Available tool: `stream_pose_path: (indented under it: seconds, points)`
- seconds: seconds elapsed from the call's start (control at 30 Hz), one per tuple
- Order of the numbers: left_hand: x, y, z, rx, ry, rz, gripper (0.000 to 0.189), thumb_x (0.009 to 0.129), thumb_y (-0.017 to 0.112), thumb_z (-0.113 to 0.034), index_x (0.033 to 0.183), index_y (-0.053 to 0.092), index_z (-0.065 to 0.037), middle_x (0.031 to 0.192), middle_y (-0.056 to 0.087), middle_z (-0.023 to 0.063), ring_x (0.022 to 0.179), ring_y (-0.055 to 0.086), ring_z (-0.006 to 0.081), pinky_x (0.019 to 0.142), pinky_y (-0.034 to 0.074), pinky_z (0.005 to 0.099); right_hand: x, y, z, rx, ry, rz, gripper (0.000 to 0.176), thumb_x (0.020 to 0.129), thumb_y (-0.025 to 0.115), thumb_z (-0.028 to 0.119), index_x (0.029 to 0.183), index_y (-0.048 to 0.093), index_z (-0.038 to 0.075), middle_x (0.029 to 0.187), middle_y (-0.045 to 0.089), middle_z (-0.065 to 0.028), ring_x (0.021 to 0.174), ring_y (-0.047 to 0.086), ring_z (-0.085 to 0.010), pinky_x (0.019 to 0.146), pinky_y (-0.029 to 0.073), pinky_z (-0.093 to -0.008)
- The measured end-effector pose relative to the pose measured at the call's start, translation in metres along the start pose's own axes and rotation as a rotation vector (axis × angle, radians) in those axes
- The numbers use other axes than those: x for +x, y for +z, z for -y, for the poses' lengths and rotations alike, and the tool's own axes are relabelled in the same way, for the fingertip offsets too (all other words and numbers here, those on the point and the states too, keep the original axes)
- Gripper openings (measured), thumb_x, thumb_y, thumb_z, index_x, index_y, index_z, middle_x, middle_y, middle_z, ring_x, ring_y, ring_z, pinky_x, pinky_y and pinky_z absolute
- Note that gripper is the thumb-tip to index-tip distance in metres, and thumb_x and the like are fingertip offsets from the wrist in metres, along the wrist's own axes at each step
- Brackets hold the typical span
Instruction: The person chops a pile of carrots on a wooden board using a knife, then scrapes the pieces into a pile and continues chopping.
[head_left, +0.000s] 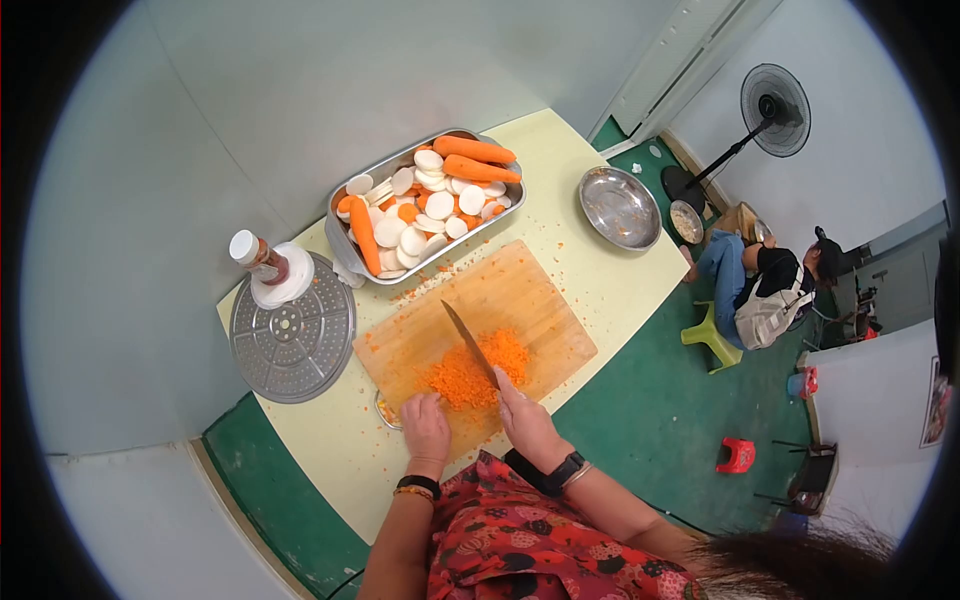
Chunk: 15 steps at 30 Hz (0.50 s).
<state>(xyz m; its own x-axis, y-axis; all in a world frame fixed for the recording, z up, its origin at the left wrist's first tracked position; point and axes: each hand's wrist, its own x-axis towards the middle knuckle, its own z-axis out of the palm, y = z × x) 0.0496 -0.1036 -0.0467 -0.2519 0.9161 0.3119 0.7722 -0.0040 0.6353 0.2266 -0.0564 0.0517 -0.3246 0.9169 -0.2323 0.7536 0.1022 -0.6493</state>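
a heap of finely chopped carrot (472, 372) lies near the middle of a wooden cutting board (520, 290) on a pale table (600, 290). the right hand (525, 420) is closed around a knife (468, 340); its handle is hidden inside the fist, and the blade lies across the heap. the left hand (426, 425) rests on the board touching the heap's near edge, fingers curled under, so whether it holds anything cannot be made out. a small dish (383, 410) pokes out from under the board, mostly hidden. behind the board is a metal tray (345, 250) of white slices (415, 240) and whole carrots (475, 150). to the left sit a perforated metal disc (290, 345) and a bottle (262, 258), its label unreadable. an empty-looking metal bowl (620, 208) sits right. a seated person (765, 290) is far off.
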Motion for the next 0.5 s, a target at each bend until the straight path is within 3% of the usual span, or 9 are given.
stream_pose_path:
  seconds: [0.5]
  points:
    - [-0.0008,-0.0006,0.0001,0.003,-0.005,0.012,0.020,0.080,0.054,-0.002,0.100,0.058,-0.003,0.099,0.052,0.0175,0.095,0.049,0.0363,0.084,0.041,0.0452,0.0030,0.0012,-0.0058,-0.023,0.047,0.024,0.056,0.095,0.046,0.011,0.147,0.028,0.010,0.088,0.061,-0.0286,0.080,0.061,-0.0443,0.070,0.049,-0.0496]
